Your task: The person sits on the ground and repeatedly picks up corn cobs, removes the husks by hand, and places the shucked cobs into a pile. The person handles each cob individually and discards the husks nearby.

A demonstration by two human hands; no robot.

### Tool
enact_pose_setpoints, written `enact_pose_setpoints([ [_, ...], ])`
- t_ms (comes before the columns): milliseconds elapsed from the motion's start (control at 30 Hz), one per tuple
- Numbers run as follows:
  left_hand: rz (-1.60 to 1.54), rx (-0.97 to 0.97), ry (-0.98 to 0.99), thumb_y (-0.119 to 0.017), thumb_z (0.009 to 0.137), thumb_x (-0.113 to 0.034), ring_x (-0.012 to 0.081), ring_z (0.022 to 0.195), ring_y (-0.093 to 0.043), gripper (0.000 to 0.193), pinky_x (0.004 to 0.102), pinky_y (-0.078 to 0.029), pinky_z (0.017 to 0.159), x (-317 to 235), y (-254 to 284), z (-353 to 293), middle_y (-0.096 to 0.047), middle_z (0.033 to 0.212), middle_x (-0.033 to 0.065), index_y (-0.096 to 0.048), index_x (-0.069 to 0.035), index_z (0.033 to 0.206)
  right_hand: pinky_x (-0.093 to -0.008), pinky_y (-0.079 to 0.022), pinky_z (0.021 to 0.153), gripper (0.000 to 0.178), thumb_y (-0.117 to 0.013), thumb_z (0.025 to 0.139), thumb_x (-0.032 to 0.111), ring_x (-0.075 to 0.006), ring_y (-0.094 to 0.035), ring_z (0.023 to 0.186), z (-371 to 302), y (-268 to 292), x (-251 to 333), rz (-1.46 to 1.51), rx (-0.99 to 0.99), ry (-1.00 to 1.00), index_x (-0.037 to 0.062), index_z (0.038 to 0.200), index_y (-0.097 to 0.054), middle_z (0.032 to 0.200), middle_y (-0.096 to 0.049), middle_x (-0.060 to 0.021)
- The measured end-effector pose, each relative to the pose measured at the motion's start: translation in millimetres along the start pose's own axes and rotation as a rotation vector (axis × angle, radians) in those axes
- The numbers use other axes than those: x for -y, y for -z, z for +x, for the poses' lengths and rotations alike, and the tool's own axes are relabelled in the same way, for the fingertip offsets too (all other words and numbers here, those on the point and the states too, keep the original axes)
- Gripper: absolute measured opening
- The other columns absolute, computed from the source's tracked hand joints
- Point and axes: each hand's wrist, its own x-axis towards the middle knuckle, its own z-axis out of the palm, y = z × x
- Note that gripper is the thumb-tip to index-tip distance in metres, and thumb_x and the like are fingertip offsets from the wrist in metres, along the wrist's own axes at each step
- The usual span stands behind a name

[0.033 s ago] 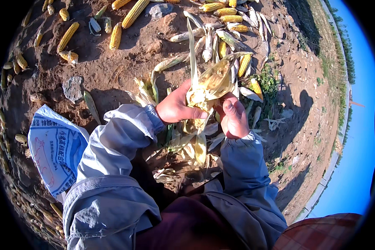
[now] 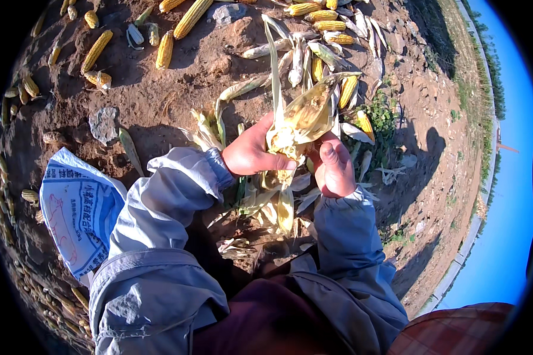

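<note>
Left fingers clasping husk, right fingers curled

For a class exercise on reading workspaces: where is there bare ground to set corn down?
Bare soil shows between the grey stone and the pale husks, and right of the green weeds, partly in shadow. It is crowded below the left hand and right hand, with loose husks, and beyond them, where corn ears lie among more husks.

husk: pale straw, brown-blotched | cobs: golden yellow | sleeves: grey-blue | sack: white, blue, pink-outlined pig | soil: reddish brown
</note>
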Motion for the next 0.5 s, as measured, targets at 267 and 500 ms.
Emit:
enact_pose_setpoints([
  [267, 0.392, 0.103, -0.101, -0.071, 0.068, 0.002, 0.0143, 0.118, -0.035, 0.091, 0.031, -0.033, 0.096, -0.6, -3.2, -2.9, -0.035, 0.13, 0.0059, -0.011, -0.005, 0.137, -0.0358, -0.041, 0.089, 0.055, -0.062, 0.081, 0.028, -0.0222, -0.053, 0.103, -3.1, -13.1, 20.2, 0.23, -0.011, -0.015, -0.0038, 0.121, -0.041, 0.114, -0.053, -0.0138],
  [500, 0.556, 0.092, -0.207, -0.072, 0.065, -0.002, 0.0184, 0.115, -0.04, 0.088, 0.0315, -0.034, 0.094, -0.9, -6.6, -2.1, -0.039, 0.124, 0.0107, -0.017, -0.004, 0.135, -0.0408, -0.039, 0.093, 0.055, -0.063, 0.08, 0.025, -0.0258, -0.051, 0.106, -7.6, -14.2, 28.3, 0.172, -0.053, -0.062, -0.0048, 0.12, -0.04, 0.116, -0.051, -0.0147],
])
